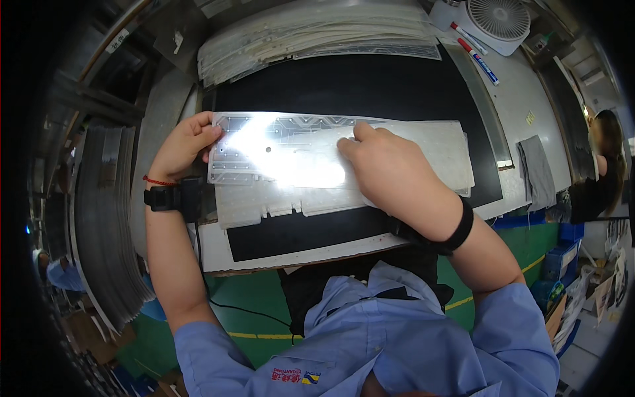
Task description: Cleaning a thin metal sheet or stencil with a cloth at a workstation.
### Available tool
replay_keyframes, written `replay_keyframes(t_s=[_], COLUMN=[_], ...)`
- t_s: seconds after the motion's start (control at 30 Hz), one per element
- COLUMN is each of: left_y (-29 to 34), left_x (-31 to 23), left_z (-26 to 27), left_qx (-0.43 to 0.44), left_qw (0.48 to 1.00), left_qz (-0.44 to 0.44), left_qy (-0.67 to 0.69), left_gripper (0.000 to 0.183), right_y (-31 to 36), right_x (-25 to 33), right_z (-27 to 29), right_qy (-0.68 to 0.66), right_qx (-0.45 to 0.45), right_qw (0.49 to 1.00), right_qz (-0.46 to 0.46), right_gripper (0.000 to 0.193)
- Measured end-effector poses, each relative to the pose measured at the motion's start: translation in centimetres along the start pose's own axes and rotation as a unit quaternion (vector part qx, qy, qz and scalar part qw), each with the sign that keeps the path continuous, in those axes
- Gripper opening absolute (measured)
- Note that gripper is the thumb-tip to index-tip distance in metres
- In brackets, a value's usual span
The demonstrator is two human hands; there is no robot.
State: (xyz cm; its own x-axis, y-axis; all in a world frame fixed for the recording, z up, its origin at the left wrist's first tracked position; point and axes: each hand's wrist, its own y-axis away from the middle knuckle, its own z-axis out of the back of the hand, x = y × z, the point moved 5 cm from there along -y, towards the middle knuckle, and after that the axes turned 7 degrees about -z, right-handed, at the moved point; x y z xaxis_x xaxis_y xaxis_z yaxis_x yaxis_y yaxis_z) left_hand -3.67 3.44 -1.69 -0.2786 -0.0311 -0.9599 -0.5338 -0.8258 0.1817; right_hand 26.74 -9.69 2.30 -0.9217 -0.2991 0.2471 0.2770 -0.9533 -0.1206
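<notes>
A thin translucent film sheet [311, 126] with fine circuit lines and small dots lies between my hands, a bright glare across its middle. My left hand [188, 142] pinches its left edge, thumb on top. Over the sheet's right part, my right hand [390, 165] has its fingers curled and closed on the film; the fingertips are partly hidden. Beneath the film are flat pale silvery sheets [430, 145] with notched lower edges [281, 210]. They lie on a black mat [284, 241].
A tall pile of similar film sheets [311, 40] stands at the back. Markers [479, 63], a white fan [499, 20] and a grey cloth [536, 172] are at the right. Stacked grey sheets [106, 212] stand at the left. Another person [602, 165] is at far right.
</notes>
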Motion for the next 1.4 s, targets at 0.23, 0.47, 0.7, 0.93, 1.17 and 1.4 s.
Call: replay_keyframes(t_s=[0.23, 0.47, 0.7, 0.93, 1.17, 1.4], left_y=[0.5, 0.3, -0.1, 0.1, -0.3, -0.5], left_x=[-0.1, 1.5, 1.1, 1.8, -0.9, -0.1], left_z=[0.1, 2.2, 2.0, 3.8, 1.7, 1.8], left_qx=[0.02, -0.024, -0.078, -0.085, -0.055, -0.158], left_qw=[0.998, 0.999, 0.993, 0.989, 0.959, 0.978], left_qz=[-0.001, -0.014, -0.058, -0.11, -0.275, -0.126], left_qy=[-0.055, 0.024, 0.062, 0.057, 0.042, 0.047], left_gripper=[0.02, 0.018, 0.018, 0.016, 0.007, 0.043], right_y=[6.5, 11.6, 13.6, 11.5, 13.3, 11.2], right_x=[-1.3, -6.6, -9.9, -8.0, -1.8, -1.6], right_z=[3.3, 4.0, 4.8, 5.0, 4.7, 5.4], right_qy=[-0.113, -0.146, -0.137, -0.176, -0.248, -0.189], right_qx=[-0.004, -0.033, -0.103, -0.145, -0.044, -0.061], right_qw=[0.993, 0.978, 0.968, 0.968, 0.965, 0.977], right_qz=[-0.039, -0.143, -0.182, -0.108, 0.075, 0.078], right_gripper=[0.037, 0.036, 0.034, 0.037, 0.045, 0.041])
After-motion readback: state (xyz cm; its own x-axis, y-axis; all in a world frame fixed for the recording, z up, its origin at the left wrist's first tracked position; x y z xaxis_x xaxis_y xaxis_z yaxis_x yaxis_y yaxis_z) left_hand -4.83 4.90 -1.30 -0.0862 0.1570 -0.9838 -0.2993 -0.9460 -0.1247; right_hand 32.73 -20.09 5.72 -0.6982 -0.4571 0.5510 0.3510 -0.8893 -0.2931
